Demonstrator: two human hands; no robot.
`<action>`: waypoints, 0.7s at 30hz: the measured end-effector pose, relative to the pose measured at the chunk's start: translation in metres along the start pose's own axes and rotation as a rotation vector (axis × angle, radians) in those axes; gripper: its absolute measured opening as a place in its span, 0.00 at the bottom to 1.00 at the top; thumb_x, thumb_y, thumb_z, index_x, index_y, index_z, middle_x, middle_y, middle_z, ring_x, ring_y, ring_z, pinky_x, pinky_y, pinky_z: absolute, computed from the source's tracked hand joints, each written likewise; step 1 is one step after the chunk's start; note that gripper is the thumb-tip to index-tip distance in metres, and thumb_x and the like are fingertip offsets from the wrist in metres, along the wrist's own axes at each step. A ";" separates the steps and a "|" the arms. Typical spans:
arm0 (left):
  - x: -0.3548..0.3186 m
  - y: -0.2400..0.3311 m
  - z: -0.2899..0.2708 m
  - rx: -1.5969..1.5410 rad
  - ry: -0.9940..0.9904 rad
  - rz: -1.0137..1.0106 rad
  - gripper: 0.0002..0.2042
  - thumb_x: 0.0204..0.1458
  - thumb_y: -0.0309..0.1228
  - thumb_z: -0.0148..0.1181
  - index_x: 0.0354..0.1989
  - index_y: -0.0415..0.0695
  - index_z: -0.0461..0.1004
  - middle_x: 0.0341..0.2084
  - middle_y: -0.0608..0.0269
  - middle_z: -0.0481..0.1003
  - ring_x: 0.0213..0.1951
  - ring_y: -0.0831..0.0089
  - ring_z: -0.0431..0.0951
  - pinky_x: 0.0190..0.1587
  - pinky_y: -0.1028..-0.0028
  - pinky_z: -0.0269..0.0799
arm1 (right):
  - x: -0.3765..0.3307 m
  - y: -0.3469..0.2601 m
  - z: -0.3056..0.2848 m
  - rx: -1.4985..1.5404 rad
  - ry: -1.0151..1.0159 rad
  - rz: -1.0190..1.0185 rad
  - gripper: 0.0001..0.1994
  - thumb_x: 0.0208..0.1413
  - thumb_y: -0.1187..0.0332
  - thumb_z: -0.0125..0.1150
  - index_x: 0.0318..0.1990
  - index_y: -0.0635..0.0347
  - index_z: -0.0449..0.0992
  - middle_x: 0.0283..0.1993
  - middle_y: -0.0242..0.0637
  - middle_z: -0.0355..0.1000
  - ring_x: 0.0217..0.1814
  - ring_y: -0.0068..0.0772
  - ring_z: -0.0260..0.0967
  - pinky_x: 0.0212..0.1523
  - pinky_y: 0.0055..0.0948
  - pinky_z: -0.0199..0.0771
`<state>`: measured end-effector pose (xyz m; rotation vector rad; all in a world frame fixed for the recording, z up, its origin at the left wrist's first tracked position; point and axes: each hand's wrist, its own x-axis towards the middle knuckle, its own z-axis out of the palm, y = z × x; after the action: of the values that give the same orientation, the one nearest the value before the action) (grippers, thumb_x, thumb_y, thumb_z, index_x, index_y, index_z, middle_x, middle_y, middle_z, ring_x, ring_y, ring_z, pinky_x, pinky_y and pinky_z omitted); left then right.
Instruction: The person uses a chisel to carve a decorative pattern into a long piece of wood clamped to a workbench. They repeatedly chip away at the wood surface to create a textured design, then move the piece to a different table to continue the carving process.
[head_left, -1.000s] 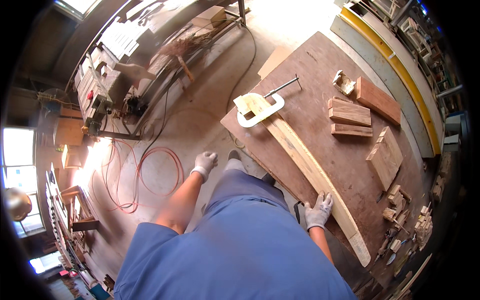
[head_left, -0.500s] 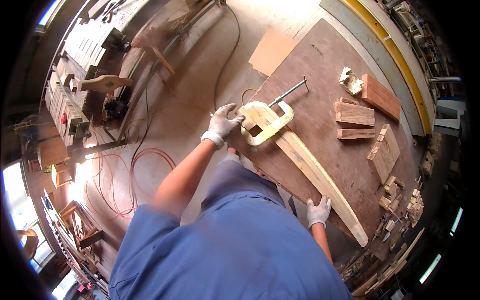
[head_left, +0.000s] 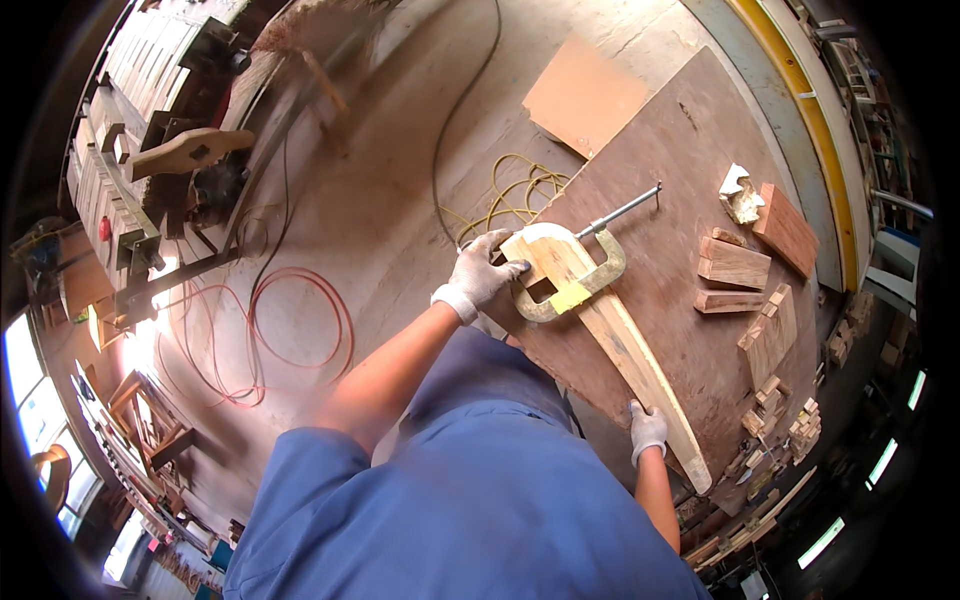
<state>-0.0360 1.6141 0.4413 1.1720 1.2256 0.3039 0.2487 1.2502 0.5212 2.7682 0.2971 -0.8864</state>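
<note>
A long curved piece of pale wood [head_left: 636, 345] lies slantwise over the brown board [head_left: 690, 260], its wide end far and its narrow end near me. Across the wide end sits a yellowish C-clamp [head_left: 603, 274], its screw pointing to the far right. A dark square hole shows in the wood beside the clamp. My gloved left hand [head_left: 480, 272] is closed on the wide end, thumb toward the hole. Lower down, my gloved right hand [head_left: 648, 430] grips the piece's left edge near the narrow end; some of its fingers are hidden.
Several wood blocks [head_left: 735, 263] and a crumpled pale scrap [head_left: 740, 194] lie on the board's right side. Small offcuts [head_left: 768, 408] are heaped nearer me. Red hose [head_left: 300, 275], yellow cord [head_left: 515, 195] and an orange-brown sheet [head_left: 585, 95] lie on the floor. A workbench [head_left: 110, 190] stands left.
The view has shifted, showing more yellow cord. The curved wood and clamp have turned slightly, with the narrow end swinging left. Both hands stay at the piece.
</note>
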 end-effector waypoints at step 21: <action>0.014 0.043 0.003 0.286 0.002 0.048 0.30 0.51 0.41 0.72 0.60 0.36 0.76 0.52 0.46 0.80 0.55 0.60 0.80 0.61 0.66 0.73 | 0.131 -0.277 -0.075 0.920 -0.127 -0.401 0.22 0.61 0.49 0.66 0.45 0.63 0.78 0.31 0.36 0.76 0.28 0.26 0.76 0.28 0.30 0.75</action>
<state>-0.0119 1.6415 0.4688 1.4486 1.2728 0.1682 0.3230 1.5516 0.4632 3.5054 0.5445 -1.6235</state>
